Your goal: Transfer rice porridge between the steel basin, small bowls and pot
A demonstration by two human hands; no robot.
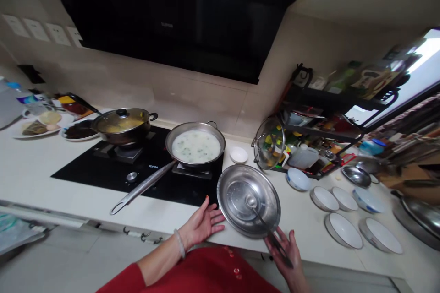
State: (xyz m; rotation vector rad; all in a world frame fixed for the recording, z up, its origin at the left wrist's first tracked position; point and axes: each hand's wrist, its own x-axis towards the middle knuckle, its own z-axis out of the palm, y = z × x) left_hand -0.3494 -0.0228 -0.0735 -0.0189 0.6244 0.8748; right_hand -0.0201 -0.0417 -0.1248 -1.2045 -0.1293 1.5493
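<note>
A shiny steel basin (237, 194) stands at the counter's front edge, with a ladle (261, 219) lying in it. The ladle's dark handle sticks out over the rim toward me. My left hand (202, 224) is at the basin's left side, palm up and fingers spread, holding nothing. On the other side my right hand (287, 254) is beneath the ladle handle, with thumb and fingers stretched apart rather than wrapped round it. Whether its fingertips touch the basin, I cannot tell. Behind the basin, a long-handled steel pan (195, 146) of white liquid with green bits sits on the right burner.
A lidded pan (122, 124) occupies the left burner of the black cooktop (103, 171). Several bowls (343, 230) stand on the right, near a rack (326, 100) of bottles. A glass lid (270, 143) leans there. A small white dish (238, 155) is beside the cooktop.
</note>
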